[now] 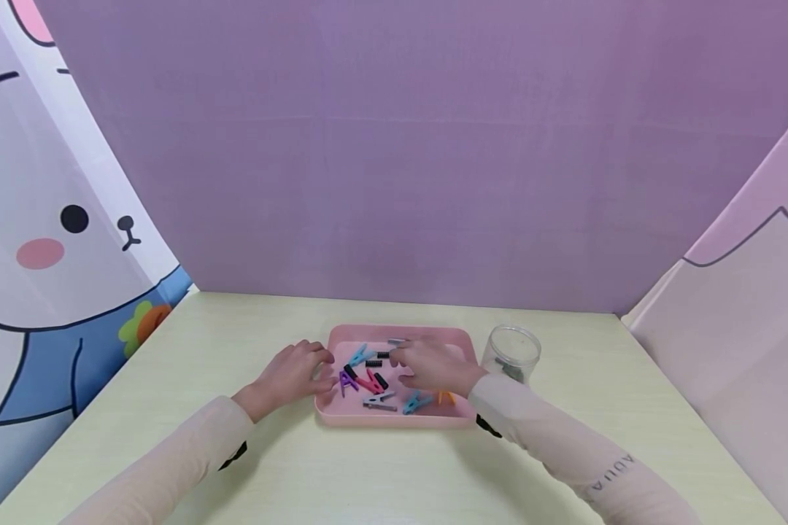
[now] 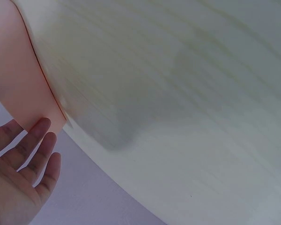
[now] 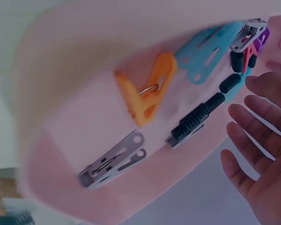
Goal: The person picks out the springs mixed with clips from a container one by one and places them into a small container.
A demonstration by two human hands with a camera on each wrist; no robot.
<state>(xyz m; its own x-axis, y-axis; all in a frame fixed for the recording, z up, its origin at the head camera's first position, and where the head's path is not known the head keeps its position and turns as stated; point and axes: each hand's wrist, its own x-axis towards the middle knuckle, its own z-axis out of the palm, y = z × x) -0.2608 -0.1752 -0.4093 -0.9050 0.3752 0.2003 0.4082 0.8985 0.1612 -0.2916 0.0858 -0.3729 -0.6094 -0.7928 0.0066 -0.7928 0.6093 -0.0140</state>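
Observation:
A shallow pink tray (image 1: 394,421) holds scattered clips. My left hand (image 1: 295,372) is at the tray's left rim, fingers loosely bent and holding nothing; whether the fingertips touch the wall I cannot tell. Over the tray's right half hangs my right hand (image 1: 433,364), fingers apart with no item between them. Below it in the right wrist view lie an orange clothespin (image 3: 150,89), a silver metal clip (image 3: 113,161), black ribbed pieces (image 3: 196,115) and a blue clothespin (image 3: 208,51). Purple (image 1: 348,382) and pink-red (image 1: 371,382) clothespins lie toward the left.
A clear round jar (image 1: 514,346) stands just right of the tray, with dark items in its bottom; the right sleeve (image 1: 532,415) passes in front of it. Pale wood-grain table (image 1: 368,474) surrounds the tray. A purple cloth (image 1: 394,182) hangs behind the table.

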